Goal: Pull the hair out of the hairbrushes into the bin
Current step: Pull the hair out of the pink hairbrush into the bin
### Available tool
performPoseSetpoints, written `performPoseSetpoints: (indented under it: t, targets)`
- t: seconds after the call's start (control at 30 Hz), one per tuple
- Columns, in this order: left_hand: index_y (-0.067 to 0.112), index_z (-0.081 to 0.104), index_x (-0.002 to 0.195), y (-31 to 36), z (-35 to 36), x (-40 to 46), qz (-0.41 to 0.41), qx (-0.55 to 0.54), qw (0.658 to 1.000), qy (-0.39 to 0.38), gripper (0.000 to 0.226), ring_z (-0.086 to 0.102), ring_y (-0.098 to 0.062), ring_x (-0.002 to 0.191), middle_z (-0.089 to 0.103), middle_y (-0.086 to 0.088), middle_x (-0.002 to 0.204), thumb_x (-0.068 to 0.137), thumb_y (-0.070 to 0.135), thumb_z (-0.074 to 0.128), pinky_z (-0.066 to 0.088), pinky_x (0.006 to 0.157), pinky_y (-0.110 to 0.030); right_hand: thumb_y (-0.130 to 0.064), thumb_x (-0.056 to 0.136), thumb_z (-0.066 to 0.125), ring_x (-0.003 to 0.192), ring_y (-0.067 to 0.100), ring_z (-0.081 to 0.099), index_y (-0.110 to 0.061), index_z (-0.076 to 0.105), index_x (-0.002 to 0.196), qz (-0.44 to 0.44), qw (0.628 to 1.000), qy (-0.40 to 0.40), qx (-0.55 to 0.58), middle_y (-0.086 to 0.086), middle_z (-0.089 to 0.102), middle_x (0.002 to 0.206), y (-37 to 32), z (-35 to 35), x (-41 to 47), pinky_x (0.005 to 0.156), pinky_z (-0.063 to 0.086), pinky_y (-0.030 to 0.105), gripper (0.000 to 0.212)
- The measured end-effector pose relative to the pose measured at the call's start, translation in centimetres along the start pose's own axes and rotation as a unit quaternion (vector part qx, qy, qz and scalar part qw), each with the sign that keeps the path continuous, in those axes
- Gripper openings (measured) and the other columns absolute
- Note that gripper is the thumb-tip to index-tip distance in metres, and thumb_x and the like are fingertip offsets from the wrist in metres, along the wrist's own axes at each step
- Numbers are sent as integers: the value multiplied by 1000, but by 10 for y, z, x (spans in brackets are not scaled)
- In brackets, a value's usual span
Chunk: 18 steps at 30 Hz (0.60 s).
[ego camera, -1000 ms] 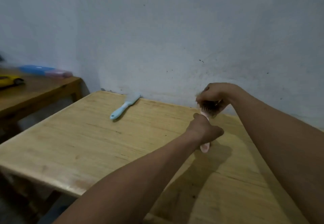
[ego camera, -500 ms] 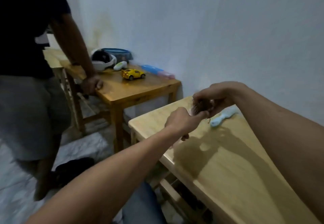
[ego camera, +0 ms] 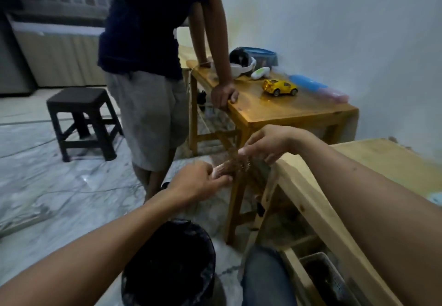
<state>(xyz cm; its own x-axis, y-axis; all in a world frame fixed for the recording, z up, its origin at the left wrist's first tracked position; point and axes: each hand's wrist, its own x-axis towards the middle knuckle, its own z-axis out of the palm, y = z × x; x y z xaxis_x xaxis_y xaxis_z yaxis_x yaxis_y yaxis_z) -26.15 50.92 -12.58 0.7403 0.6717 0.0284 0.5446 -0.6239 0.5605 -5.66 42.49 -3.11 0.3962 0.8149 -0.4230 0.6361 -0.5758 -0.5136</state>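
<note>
My left hand [ego camera: 196,182] grips the handle of a pink hairbrush [ego camera: 221,171], held out past the left edge of the light wooden table [ego camera: 373,159]. Brown hair [ego camera: 238,163] is tangled in the bristles. My right hand [ego camera: 265,146] pinches this hair at the head of the brush. A black-lined bin [ego camera: 171,261] stands on the floor below my left forearm, nearer to me than the brush. A sliver of pale blue [ego camera: 436,198] shows at the table's right edge; what it is cannot be told.
A person [ego camera: 146,66] in a dark shirt and grey shorts stands close, one hand on a second wooden table [ego camera: 287,111] holding a yellow toy car [ego camera: 279,87] and a headset [ego camera: 241,65]. A dark stool [ego camera: 82,119] stands on the marble floor.
My view has swung left and down, from the table top to the floor and the bin. Both hands carried the brush off the table's left edge, over the floor near the bin.
</note>
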Motion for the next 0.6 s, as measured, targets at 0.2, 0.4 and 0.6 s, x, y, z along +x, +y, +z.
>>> performPoseSetpoints:
  t: [0.2, 0.4, 0.6]
  targets:
    - [25, 58, 64, -77, -2, -24, -39, 86, 995, 13, 50, 62, -21, 60, 63, 0, 61, 79, 72, 58, 48, 55, -38, -26, 89, 77, 83, 11, 70, -24, 74, 114, -79, 996, -34, -11, 2, 76, 100, -22, 80, 59, 60, 53, 21, 25]
    - [22, 52, 65, -123, 8, -57, -89, 169, 982, 2, 59, 58, -23, 61, 56, 0, 65, 79, 79, 50, 42, 52, -34, -20, 91, 76, 69, 8, 65, -22, 76, 79, -111, 994, -22, 10, -5, 71, 73, -27, 149, 95, 59, 53, 21, 12]
    - [24, 45, 65, -155, 22, -81, -114, 203, 972, -20, 58, 57, -21, 58, 56, -1, 66, 85, 79, 40, 47, 53, -34, -14, 95, 66, 80, 18, 68, -15, 73, 84, -88, 994, -51, 24, 8, 73, 92, -26, 204, 109, 67, 60, 30, 13]
